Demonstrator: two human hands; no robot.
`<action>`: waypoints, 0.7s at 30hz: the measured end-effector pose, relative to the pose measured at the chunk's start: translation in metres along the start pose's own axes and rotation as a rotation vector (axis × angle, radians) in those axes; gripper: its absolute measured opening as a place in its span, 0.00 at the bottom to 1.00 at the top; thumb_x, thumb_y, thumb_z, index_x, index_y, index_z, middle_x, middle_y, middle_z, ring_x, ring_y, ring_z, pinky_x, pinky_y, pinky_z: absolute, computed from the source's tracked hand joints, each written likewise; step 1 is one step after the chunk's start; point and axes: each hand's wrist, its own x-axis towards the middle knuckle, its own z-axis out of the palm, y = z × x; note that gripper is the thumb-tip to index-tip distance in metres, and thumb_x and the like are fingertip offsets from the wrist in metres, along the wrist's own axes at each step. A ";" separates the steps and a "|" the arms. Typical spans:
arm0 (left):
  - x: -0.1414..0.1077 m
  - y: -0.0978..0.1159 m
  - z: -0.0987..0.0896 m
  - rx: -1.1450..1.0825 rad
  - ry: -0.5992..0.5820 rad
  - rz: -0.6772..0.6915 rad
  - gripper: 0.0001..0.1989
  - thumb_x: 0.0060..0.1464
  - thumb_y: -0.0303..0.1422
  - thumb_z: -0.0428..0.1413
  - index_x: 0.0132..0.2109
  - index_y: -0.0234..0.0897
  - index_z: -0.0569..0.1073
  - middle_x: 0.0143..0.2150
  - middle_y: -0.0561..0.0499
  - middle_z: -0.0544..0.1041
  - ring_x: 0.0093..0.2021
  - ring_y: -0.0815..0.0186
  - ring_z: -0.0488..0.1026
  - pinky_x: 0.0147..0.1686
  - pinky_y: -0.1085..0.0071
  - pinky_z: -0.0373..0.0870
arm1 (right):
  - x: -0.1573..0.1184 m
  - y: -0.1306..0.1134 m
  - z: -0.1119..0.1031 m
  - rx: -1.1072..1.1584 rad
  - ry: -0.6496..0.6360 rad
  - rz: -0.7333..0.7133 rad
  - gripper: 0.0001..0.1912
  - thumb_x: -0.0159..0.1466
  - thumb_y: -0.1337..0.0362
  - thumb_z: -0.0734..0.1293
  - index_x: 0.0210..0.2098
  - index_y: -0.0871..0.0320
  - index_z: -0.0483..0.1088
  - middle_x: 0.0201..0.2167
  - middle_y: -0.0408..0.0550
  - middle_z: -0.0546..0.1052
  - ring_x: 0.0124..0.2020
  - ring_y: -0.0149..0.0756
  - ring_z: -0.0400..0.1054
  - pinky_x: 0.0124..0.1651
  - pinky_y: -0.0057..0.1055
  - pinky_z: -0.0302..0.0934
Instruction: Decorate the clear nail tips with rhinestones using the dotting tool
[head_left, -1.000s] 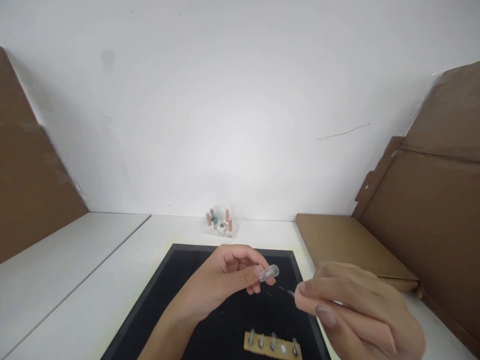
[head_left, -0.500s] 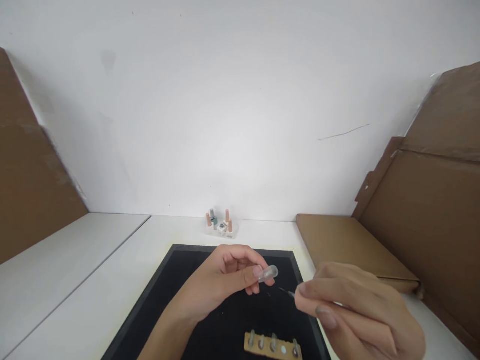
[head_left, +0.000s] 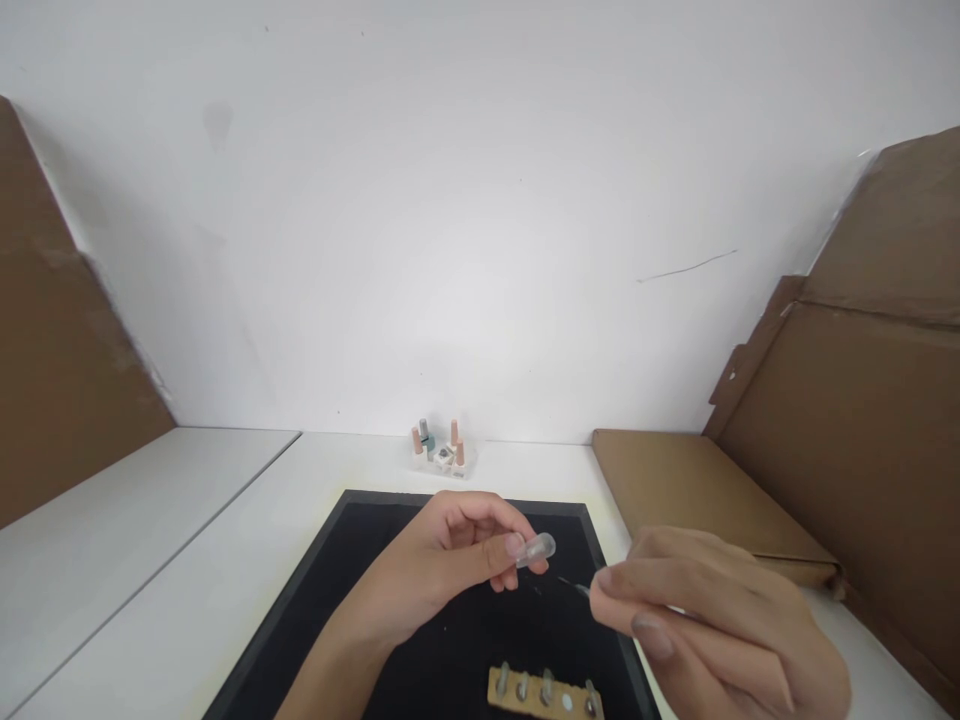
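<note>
Between the thumb and fingers of my left hand (head_left: 457,555) is a translucent false nail tip (head_left: 538,549), its rounded end pointing right. My right hand (head_left: 712,610) is closed in a pen-like grip on a thin nail brush (head_left: 577,586). Its fine dark tip sits a little to the right of and below the false nail, apart from it; most of the handle is hidden by the fingers. Below both hands, a tan strip (head_left: 555,705) holds several clear false nails (head_left: 547,686), some standing up, along with a white spot.
A black mat (head_left: 420,650) with a grey border lies on the white table (head_left: 187,540). Behind it a clear holder (head_left: 469,462) carries small bottles with pink and grey caps. A flat cardboard box (head_left: 675,470) lies at right; cardboard panels (head_left: 885,420) flank both sides.
Almost nothing differs. The false nail in my left hand has tilted or shifted very slightly; my right hand and the brush stay in place.
</note>
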 end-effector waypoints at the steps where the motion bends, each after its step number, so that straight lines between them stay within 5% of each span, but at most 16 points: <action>1: 0.000 0.000 0.000 -0.001 -0.001 -0.002 0.09 0.51 0.36 0.63 0.31 0.33 0.79 0.29 0.50 0.79 0.26 0.73 0.68 0.30 0.76 0.65 | 0.000 0.000 0.000 0.004 -0.001 0.009 0.09 0.58 0.73 0.63 0.23 0.59 0.71 0.15 0.42 0.76 0.14 0.28 0.68 0.16 0.25 0.59; 21: 0.001 -0.002 -0.002 -0.023 -0.022 0.017 0.08 0.51 0.36 0.64 0.33 0.34 0.81 0.29 0.51 0.78 0.26 0.74 0.67 0.31 0.77 0.65 | 0.001 0.001 -0.002 0.008 -0.025 0.001 0.09 0.58 0.73 0.62 0.24 0.58 0.70 0.15 0.41 0.75 0.13 0.28 0.66 0.16 0.26 0.58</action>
